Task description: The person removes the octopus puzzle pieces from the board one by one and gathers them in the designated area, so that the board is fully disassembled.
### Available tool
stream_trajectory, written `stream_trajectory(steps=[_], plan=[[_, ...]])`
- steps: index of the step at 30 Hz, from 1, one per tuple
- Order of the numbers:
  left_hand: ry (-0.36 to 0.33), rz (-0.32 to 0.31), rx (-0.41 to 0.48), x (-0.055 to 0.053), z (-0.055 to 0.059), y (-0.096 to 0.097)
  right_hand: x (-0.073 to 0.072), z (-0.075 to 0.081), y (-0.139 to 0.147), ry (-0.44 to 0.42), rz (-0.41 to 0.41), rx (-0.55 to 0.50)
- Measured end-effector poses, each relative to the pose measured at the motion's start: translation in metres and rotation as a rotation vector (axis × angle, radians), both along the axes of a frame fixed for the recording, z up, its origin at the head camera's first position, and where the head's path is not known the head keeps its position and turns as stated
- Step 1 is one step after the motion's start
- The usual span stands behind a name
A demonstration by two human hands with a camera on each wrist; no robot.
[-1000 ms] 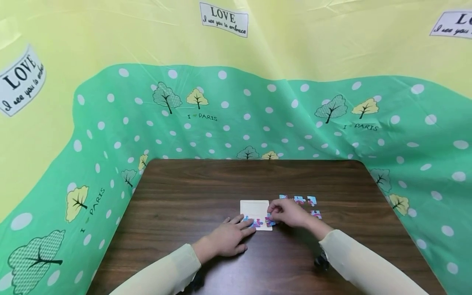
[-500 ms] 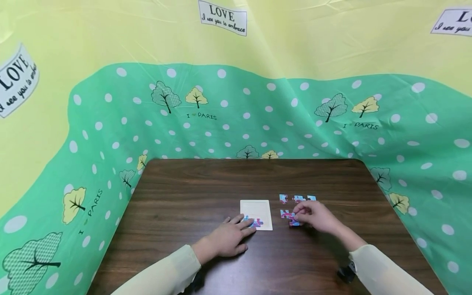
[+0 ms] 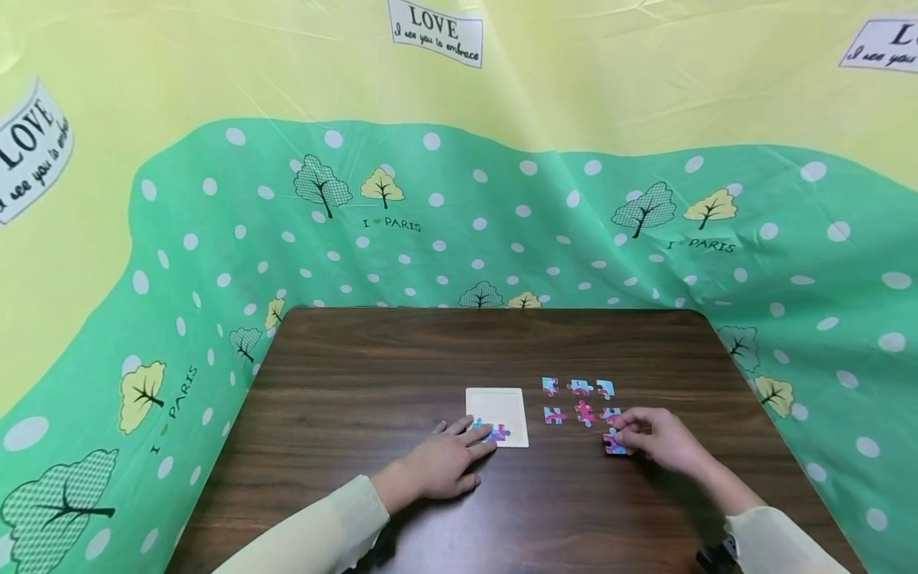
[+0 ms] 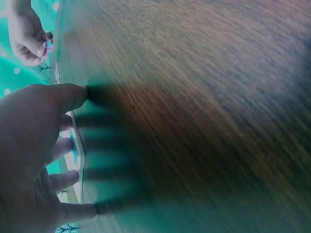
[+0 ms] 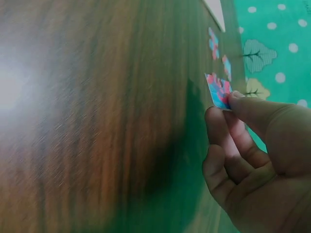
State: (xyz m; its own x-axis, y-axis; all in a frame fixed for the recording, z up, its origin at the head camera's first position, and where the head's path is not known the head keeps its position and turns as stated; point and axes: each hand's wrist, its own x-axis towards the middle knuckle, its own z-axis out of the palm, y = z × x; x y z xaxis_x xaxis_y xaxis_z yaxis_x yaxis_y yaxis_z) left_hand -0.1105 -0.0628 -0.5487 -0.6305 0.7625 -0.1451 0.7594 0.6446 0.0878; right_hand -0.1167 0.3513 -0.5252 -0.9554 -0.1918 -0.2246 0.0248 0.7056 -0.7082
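Observation:
My right hand pinches a blue-and-pink jigsaw piece between thumb and fingertips. In the right wrist view that jigsaw piece is held by one corner. My left hand lies with fingers spread over the lower left of the white puzzle board. Beside its fingertips, joined jigsaw pieces show in the board's lower part; the fingers hide some of them. The left wrist view has my left hand with fingertips on the board's edge and the table.
Several loose jigsaw pieces lie right of the board in two rows: a far row with a middle piece, and a nearer row with a pink piece. Everything sits on a dark wooden table. A green-and-yellow curtain hangs behind it.
My right hand has moved away from the board to the right, past the loose pieces, carrying the jigsaw piece. My left hand has stayed on the board.

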Motion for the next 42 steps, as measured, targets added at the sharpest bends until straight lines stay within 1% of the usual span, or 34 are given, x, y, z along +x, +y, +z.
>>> stream_trajectory(steps=[5,9,12,21,25,31,34,39,42], plan=[[-0.004,-0.001,0.008,0.001,0.001,-0.001,0.006,-0.004,0.007,-0.004,-0.007,0.039],[0.001,-0.001,0.006,0.001,0.001,-0.001,0.006,-0.007,0.009,0.030,-0.013,0.100],[0.005,-0.002,0.004,0.001,0.001,-0.001,0.006,-0.009,0.009,0.069,-0.001,0.142],[-0.011,0.008,-0.009,0.001,0.002,0.000,0.004,-0.016,0.005,0.158,0.018,0.212],[-0.013,0.007,-0.013,0.001,0.003,0.001,0.003,-0.016,0.003,0.171,0.023,0.230],[-0.011,-0.001,-0.004,0.001,0.004,0.001,0.002,-0.016,0.004,0.152,0.021,0.257],[-0.015,-0.004,0.000,0.000,0.004,0.000,0.001,-0.016,0.005,0.162,0.035,0.270],[-0.015,-0.010,-0.001,-0.001,0.005,-0.001,0.001,-0.016,0.005,0.172,0.042,0.269],[0.000,-0.019,-0.004,-0.001,0.004,-0.002,0.001,-0.016,0.004,0.170,0.040,0.266]])
